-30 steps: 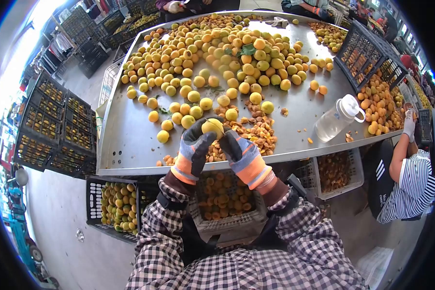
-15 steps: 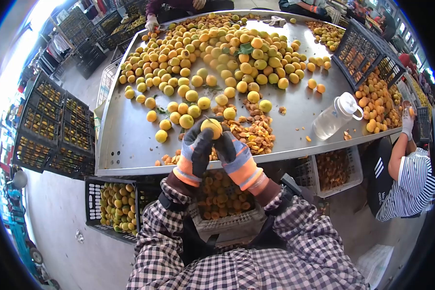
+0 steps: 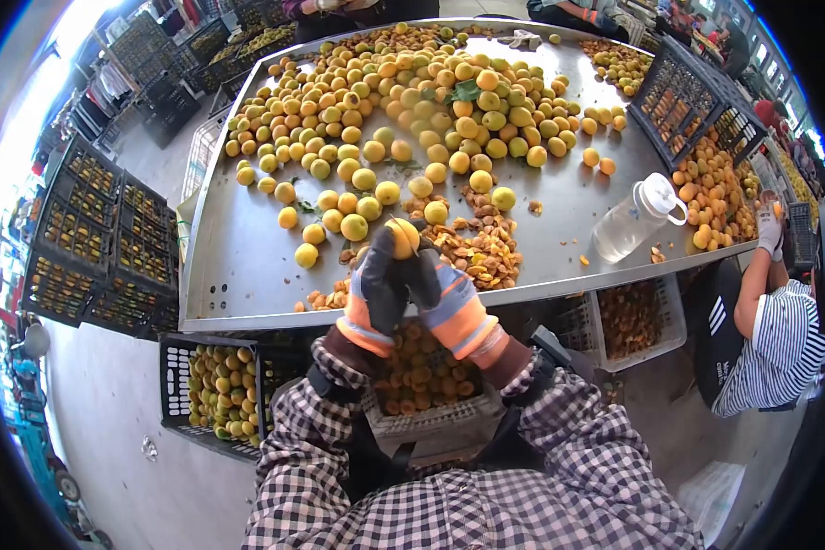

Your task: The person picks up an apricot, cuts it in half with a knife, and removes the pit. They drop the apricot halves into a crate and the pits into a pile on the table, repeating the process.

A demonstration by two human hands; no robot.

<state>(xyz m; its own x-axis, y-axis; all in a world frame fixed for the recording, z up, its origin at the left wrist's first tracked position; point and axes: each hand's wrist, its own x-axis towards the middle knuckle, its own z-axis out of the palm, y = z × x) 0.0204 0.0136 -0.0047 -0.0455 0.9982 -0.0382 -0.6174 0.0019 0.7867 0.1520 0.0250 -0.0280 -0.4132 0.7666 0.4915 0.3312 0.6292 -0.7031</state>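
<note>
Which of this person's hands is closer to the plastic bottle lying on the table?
Right. The right hand grips the apricot on the side toward the bottle, well short of it. The left hand grips the same apricot's other side, farther away.

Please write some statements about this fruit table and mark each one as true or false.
1. The left hand and the right hand grip one apricot together. True.
2. The water bottle stands upright on the table. False: it lies on its side.
3. The crate under the hands is empty. False: it holds fruit.
4. A person in a striped shirt is at the table's right end. True.
</note>
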